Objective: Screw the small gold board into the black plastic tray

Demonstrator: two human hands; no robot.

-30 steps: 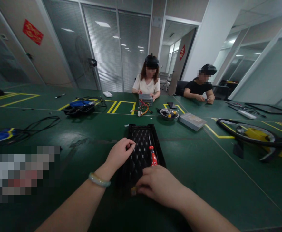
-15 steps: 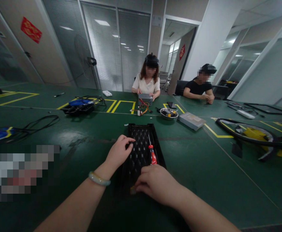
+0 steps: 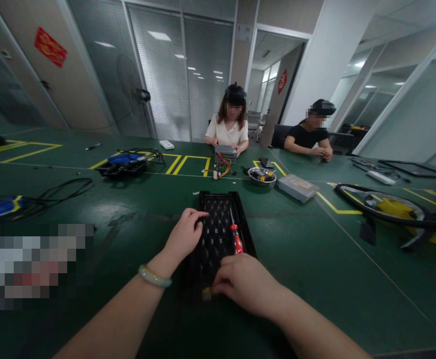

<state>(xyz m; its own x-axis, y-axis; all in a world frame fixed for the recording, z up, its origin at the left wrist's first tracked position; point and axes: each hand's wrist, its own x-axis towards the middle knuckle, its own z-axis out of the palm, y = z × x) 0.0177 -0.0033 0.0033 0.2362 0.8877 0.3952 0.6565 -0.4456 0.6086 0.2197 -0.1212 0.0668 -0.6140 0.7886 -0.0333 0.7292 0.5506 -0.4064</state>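
Note:
A black rectangular panel [image 3: 221, 207] with a raised rim and rows of small raised shapes lies before me on the green table. On its right part rests a screwdriver [image 3: 236, 239] with a red handle, tip pointing away from me. My left hand [image 3: 187, 232] is at the panel's left edge, open, thumb and forefinger apart. Low over the panel's near end, my right hand [image 3: 242, 284] has its fingers curled together, just right of a small yellow-brown piece [image 3: 206, 293]. Whether anything is between those fingertips is hidden. A pale bangle is on my left wrist.
Beyond the panel are a metal bowl [image 3: 261, 177] of small parts, a flat grey box [image 3: 297, 187] and bundled wires [image 3: 222, 167]. Across the table one person holds a grey box [image 3: 225, 151]; another sits to the right. Cables [image 3: 53, 192] lie left, a black-rimmed ring [image 3: 389, 207] right.
My right hand has shifted slightly right, and a small gap now shows between its fingertips and the yellow-brown piece. My left hand holds its place.

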